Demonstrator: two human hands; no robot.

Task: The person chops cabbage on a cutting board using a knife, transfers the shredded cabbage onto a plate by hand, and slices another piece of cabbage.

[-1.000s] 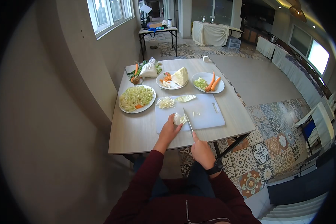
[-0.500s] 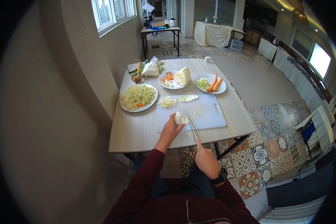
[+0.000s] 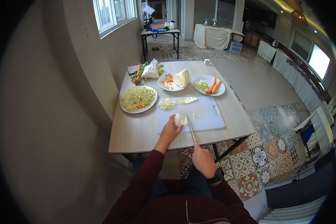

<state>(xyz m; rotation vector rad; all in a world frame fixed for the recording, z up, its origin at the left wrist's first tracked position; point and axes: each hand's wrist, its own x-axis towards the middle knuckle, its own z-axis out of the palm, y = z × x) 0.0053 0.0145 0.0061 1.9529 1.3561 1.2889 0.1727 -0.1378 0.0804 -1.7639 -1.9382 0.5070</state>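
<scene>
My left hand (image 3: 170, 131) is closed around a pale piece of cabbage (image 3: 179, 119), pressing it on the white cutting board (image 3: 209, 118). Wrapped around a knife handle, my right hand (image 3: 204, 161) holds the knife (image 3: 190, 128) with its blade against the cabbage's right edge. A few thin slivers (image 3: 196, 115) lie to the right of the blade. Farther back on the board are a heap of shredded cabbage (image 3: 167, 103) and a flat cabbage leaf piece (image 3: 187, 100).
A plate of shredded vegetables (image 3: 138, 99) stands left of the board. Behind it are a plate with a cabbage wedge (image 3: 182, 79), a plate with carrots (image 3: 216, 86), and a white plastic bag (image 3: 150, 71) among vegetables. A wall (image 3: 86, 93) runs along the left.
The view has shifted slightly. The right hand and knife have moved a little left and toward me; the left hand still holds the cabbage in nearly the same place.
</scene>
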